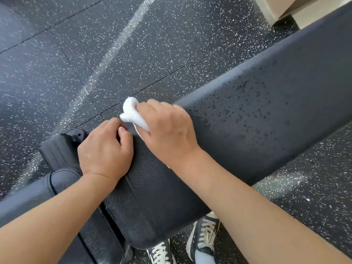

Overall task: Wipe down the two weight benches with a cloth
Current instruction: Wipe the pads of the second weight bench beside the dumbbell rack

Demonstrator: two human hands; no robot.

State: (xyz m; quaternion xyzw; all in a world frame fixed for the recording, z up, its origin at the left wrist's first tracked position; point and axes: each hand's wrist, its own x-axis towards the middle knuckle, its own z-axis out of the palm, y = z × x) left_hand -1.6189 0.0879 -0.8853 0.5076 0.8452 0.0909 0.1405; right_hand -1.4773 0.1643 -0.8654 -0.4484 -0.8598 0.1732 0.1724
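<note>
A black padded weight bench (266, 111) runs from the lower left to the upper right, and dark spray droplets speckle its pad. My right hand (169, 130) holds a white cloth (131, 113) bunched under its fingers and presses it on the far edge of the pad. My left hand (103, 149) rests beside it with fingers curled over the pad's edge near the seam between the back pad and the seat pad (62, 180). Only one bench is in view.
Black rubber floor tiles with white specks (95, 44) surround the bench. A black ribbed foot of the bench frame (57, 151) sits on the floor at left. My two laced sneakers (202, 239) stand under the near edge. A beige wall base (297, 10) is at top right.
</note>
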